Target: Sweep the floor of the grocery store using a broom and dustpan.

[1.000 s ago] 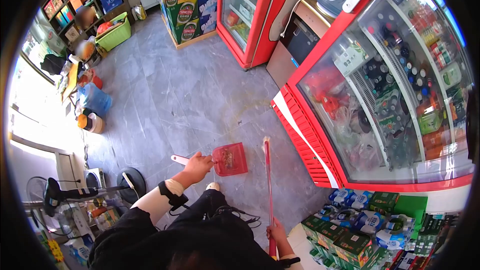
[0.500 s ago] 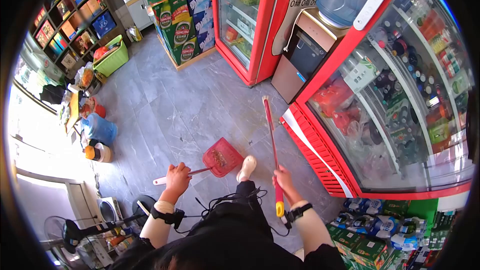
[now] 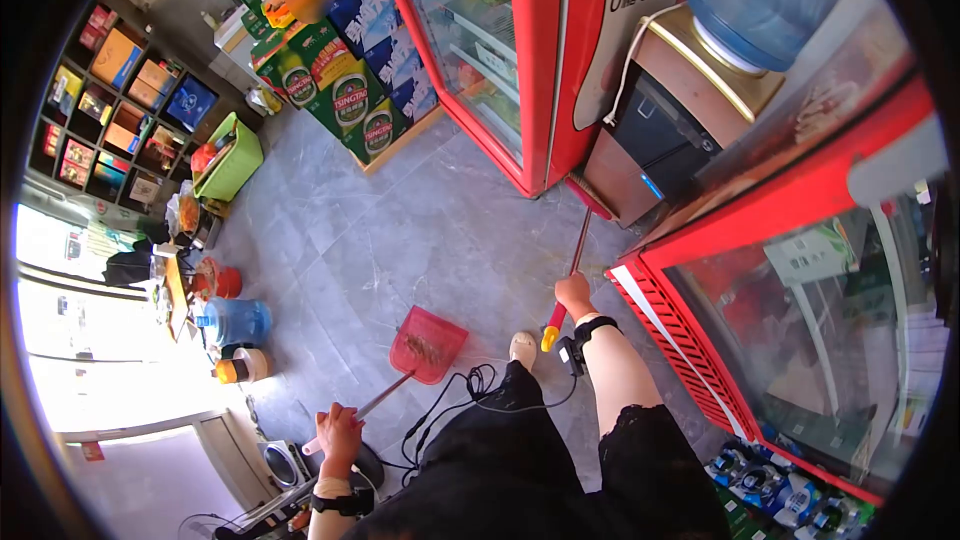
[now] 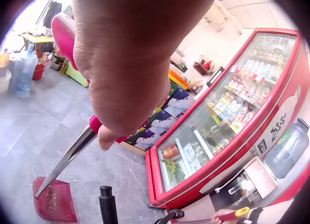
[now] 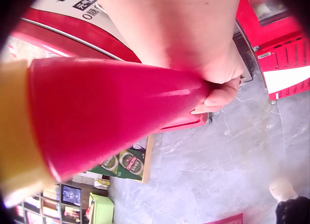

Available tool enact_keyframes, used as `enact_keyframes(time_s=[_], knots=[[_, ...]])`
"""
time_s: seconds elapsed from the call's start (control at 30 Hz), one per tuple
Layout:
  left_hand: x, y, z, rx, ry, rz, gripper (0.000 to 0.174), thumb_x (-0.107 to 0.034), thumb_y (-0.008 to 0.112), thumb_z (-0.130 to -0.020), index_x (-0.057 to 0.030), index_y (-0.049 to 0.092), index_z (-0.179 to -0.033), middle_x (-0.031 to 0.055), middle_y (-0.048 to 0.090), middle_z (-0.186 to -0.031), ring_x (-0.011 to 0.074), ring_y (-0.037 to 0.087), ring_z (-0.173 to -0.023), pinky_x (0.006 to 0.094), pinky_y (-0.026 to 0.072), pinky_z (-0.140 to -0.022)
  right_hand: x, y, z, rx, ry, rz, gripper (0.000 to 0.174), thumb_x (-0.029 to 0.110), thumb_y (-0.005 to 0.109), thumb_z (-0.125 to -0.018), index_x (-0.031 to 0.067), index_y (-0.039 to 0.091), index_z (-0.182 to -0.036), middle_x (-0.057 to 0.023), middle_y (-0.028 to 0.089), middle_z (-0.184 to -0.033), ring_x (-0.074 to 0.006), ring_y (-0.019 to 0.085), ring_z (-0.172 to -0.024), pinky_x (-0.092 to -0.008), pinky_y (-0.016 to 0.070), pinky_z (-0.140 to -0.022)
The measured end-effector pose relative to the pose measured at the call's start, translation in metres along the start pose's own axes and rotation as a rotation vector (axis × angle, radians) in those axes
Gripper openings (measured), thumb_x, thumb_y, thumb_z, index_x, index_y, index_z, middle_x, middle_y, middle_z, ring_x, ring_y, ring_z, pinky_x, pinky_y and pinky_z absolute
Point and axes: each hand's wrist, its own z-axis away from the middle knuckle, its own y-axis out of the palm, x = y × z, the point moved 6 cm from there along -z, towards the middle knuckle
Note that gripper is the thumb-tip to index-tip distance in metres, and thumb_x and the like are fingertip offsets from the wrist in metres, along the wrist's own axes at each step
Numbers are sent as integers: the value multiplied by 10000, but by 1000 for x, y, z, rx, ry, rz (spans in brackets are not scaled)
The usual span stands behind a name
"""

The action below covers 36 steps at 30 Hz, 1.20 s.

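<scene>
My left hand (image 3: pixel 340 432) grips the pale end of a long-handled dustpan (image 3: pixel 452 344) at the lower left. The translucent red pan lies low over the grey floor, with a scatter of small debris (image 3: pixel 420 348) in it. In the left wrist view the metal shaft (image 4: pixel 68 158) slants down to the pan. My right hand (image 3: pixel 573 293) is wrapped around the red handle of a broom, its yellow end towards me. The broom head (image 3: pixel 592 198) reaches the gap between the red fridge and the water dispenser. Close up in the right wrist view, the broom handle (image 5: pixel 106 107) hides part of the hand.
A glass-door fridge (image 3: pixel 535 60) stands ahead, the water dispenser (image 3: pixel 650 130) beside it, and another red cooler (image 3: pixel 690 360) at the right. Stacked beer cartons (image 3: pixel 345 90), a green bin (image 3: pixel 232 155) and a blue water jug (image 3: pixel 238 322) line the left side. Cables hang near my legs.
The broom head has gone forward to the fridge and dispenser base, my right arm stretching out. My left hand has drawn back and down, with the dustpan turned beside my foot. The view has shifted.
</scene>
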Motion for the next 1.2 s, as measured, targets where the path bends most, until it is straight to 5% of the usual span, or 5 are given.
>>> enact_keyframes(time_s=[0.17,0.3,0.7,1.0,1.2], knots=[[3,0,-67,16,-95,38,277,-164,758,-588,-118,632,-831,25,528,-805,201,521,-769,346,347,-747,41,48,-25,76,-184,352,377,155,561,-718,-94,541,-1001,-244,624,-863,-341,625,-834,-396,507,-724],[-1,7,-119,17,-60,76,292,-141,758,-585,-109,622,-841,24,525,-789,205,522,-747,350,355,-727,38,68,-28,132,-131,318,625,106,526,-723,-182,312,-1235,-262,620,-806,-373,624,-790,-422,512,-685],[-17,26,-219,32,92,126,288,-142,759,-590,-119,614,-838,24,525,-796,213,517,-743,347,352,-712,-52,-17,-2,336,-198,645,499,105,383,-859,-84,250,-1301,-251,619,-857,-415,605,-787,-484,484,-674],[-31,33,-229,66,172,153,245,-138,728,-638,-114,596,-843,44,514,-799,227,523,-716,356,349,-710,-25,-65,38,138,-63,378,599,65,513,-729,35,365,-1309,-256,610,-844,-422,594,-786,-468,481,-664],[-38,32,-224,82,177,99,243,-141,712,-657,-110,577,-856,52,513,-818,232,530,-714,360,350,-706,-24,18,-16,250,-3,158,625,27,488,-732,-15,308,-1328,-263,603,-763,-402,609,-706,-448,503,-635]])
